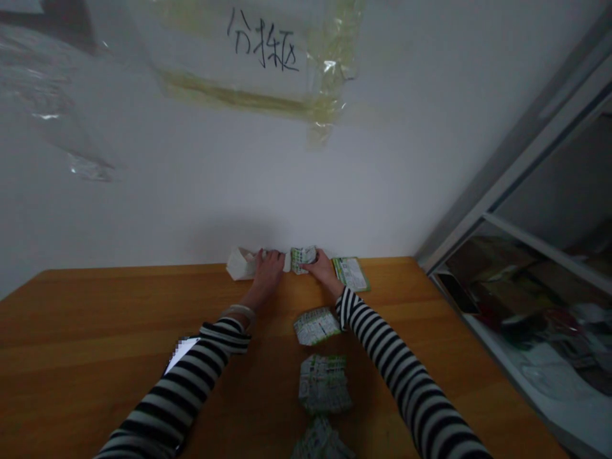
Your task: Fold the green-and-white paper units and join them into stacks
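Observation:
At the back of the table, against the wall, my left hand is closed on the edge of a small white paper box with its top open. Just right of it, my right hand pinches the right side of a green-and-white printed packet. A flat printed packet with green edges lies to the right of that hand. Nearer to me, between my forearms, are a small pile of packets, a second pile and a third pile at the bottom edge.
The wooden table meets a white wall. A handwritten paper sign is taped above. A phone or tablet with a lit screen lies partly under my left sleeve. At right, a framed shelf holds dim, cluttered items.

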A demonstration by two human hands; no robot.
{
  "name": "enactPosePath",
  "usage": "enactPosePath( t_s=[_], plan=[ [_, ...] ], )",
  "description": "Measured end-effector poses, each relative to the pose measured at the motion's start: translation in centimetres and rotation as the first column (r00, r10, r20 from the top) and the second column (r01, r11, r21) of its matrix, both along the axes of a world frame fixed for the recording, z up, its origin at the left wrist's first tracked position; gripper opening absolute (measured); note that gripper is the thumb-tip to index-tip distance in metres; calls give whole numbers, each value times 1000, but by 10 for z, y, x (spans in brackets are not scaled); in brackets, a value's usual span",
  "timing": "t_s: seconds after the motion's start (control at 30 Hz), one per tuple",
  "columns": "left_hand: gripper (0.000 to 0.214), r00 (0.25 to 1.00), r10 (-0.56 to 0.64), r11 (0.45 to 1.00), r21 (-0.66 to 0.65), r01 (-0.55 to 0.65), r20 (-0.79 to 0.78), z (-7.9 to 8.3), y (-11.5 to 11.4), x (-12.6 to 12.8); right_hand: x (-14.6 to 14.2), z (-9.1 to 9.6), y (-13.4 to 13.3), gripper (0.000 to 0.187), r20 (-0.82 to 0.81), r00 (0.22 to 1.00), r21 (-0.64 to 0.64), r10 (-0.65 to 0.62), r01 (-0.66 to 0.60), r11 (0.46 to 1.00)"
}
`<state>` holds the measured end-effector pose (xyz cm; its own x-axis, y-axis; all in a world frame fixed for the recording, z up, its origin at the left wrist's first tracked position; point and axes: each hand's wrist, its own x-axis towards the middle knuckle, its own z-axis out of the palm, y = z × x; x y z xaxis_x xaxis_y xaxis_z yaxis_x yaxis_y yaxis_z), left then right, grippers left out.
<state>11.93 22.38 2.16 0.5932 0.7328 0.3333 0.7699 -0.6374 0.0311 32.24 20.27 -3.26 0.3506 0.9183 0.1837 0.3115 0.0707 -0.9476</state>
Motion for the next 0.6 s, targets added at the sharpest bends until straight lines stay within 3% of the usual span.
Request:
enactPosePath(
  t_s=[0.23, 0.6],
  plan=[
    [41, 999, -38, 999, 8, 38, 10, -4, 2, 2, 51, -1, -6, 61, 26, 996, -1, -80, 80, 997],
    [40, 998, -54, 998, 19, 53, 18, -3, 0, 3, 67, -11, -20, 64, 52, 985, 17, -166, 166, 986]
  ],
)
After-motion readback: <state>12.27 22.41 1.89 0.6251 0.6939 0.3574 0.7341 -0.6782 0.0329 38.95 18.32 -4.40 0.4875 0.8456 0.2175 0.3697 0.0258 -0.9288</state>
